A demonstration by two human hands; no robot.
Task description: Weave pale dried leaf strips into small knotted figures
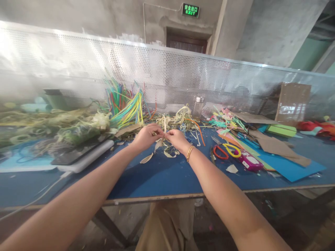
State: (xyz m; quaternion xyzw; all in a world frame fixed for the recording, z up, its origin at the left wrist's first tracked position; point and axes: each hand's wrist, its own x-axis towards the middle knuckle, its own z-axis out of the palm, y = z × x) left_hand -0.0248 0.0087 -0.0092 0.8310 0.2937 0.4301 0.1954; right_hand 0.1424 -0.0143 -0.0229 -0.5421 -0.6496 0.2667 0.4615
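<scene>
Both my arms reach forward over the blue table (157,177). My left hand (146,136) and my right hand (176,138) meet at the fingertips, each pinched on a pale dried leaf strip (164,129) that stands up between them. Loose pale strip pieces (157,150) lie on the table just under and in front of my hands. A gold bracelet (190,152) sits on my right wrist. A tangle of the same straw-coloured strips (180,116) lies just beyond my hands.
Coloured pipe cleaners (125,103) fan up at the back left beside a heap of greenish fibre (73,129). A tablet on a white power bank (83,157) lies left. Red and yellow scissors (226,150), a pink box (250,162), coloured paper (285,167) and cardboard (293,101) lie right. A perforated metal screen (183,73) backs the table.
</scene>
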